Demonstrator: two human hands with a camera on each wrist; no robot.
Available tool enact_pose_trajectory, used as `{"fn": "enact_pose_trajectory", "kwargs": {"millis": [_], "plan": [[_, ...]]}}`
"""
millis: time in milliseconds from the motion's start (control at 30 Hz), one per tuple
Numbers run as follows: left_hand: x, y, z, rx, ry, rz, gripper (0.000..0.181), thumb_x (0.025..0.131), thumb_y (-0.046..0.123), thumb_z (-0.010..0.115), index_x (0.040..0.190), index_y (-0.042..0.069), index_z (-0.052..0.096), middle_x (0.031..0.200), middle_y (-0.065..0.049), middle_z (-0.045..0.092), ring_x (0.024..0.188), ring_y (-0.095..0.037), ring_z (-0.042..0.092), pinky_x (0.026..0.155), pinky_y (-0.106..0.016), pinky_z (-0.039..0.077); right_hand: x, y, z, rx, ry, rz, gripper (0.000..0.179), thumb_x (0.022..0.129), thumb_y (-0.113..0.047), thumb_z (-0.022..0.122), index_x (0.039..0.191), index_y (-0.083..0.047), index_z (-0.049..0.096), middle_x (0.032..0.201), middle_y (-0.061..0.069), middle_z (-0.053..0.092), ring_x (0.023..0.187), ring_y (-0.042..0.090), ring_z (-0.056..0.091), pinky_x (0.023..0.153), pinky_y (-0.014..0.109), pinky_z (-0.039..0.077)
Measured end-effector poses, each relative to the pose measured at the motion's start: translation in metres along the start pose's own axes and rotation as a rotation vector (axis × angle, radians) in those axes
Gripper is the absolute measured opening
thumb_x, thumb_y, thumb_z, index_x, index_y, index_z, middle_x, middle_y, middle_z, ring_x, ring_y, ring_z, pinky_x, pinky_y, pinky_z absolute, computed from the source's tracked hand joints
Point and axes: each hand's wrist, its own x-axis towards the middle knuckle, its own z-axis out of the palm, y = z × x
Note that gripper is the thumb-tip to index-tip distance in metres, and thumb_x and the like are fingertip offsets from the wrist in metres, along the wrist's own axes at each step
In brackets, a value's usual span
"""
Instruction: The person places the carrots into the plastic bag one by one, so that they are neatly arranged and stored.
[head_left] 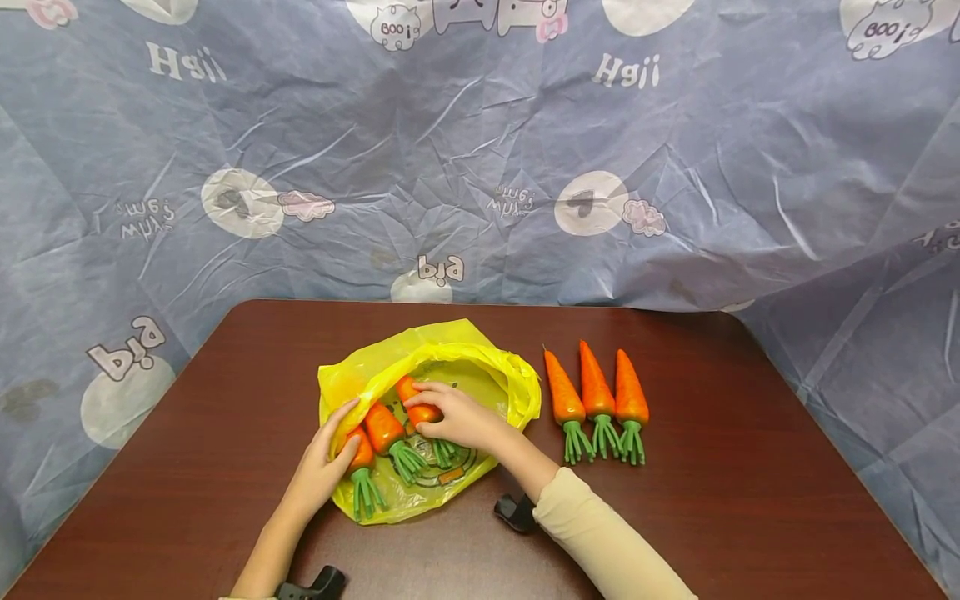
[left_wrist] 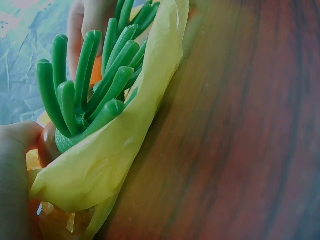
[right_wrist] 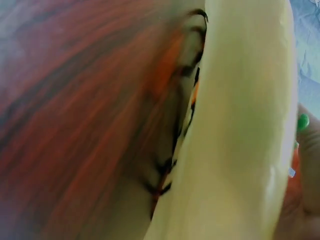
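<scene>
A yellow plastic bag [head_left: 405, 500] lies on the table with its mouth spread wide. Three toy carrots with green stalks lie in its mouth. My left hand [head_left: 318, 467] is at the bag's left rim and grips the leftmost carrot [head_left: 362, 454], its thumb on the orange top. The middle carrot [head_left: 385, 428] lies between the hands, its tip under the bag. With thumb and fingers, my right hand [head_left: 457, 417] holds the third carrot [head_left: 422, 412] inside the bag. Green stalks [left_wrist: 80, 95] fill the left wrist view; yellow plastic [right_wrist: 235, 120] covers much of the right wrist view.
Three more toy carrots [head_left: 597, 392] lie side by side on the brown table [head_left: 720, 500], right of the bag, stalks toward me. A printed blue-grey sheet [head_left: 480, 150] hangs behind the table's far edge.
</scene>
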Motion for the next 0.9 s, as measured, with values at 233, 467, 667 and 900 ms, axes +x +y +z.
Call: {"fn": "enact_pose_trajectory", "kwargs": {"millis": [233,467,667,900], "plan": [[0.0,-0.007,0.001,0.009,-0.001,0.002,0.048,0.092,0.021,0.052,0.137,0.027,0.037,0.141,-0.007,0.039,0.125,0.0,0.031,0.099,-0.014,0.026,0.009,0.001,0.007,0.013,0.009,0.013,0.038,0.086,-0.023,0.057,0.124,-0.019,0.057,0.143,0.001,0.038,0.13,0.023,0.037,0.105,0.045,0.032],[0.0,-0.006,0.002,0.008,0.008,0.009,0.047,0.092,0.021,0.052,0.137,0.027,0.038,0.141,-0.007,0.04,0.125,0.002,0.031,0.099,-0.016,0.028,0.017,-0.004,0.011,0.026,0.004,0.018,0.038,0.087,-0.024,0.058,0.125,-0.019,0.056,0.144,0.002,0.037,0.131,0.022,0.036,0.105,0.04,0.034],[0.0,-0.007,0.003,-0.027,0.015,0.033,0.047,0.092,0.018,0.053,0.137,0.025,0.039,0.14,-0.008,0.04,0.121,0.009,0.03,0.094,-0.002,0.021,0.021,-0.005,0.015,0.02,0.005,0.028,0.038,0.086,-0.025,0.058,0.124,-0.019,0.056,0.143,0.002,0.038,0.13,0.022,0.038,0.104,0.038,0.034],[-0.001,-0.006,0.001,0.013,0.01,0.005,0.047,0.092,0.021,0.052,0.137,0.027,0.038,0.14,-0.005,0.041,0.124,-0.002,0.034,0.097,-0.01,0.026,0.022,-0.002,0.018,0.028,-0.001,0.028,0.038,0.087,-0.024,0.056,0.125,-0.019,0.055,0.144,0.003,0.037,0.13,0.023,0.037,0.104,0.039,0.035]]}}
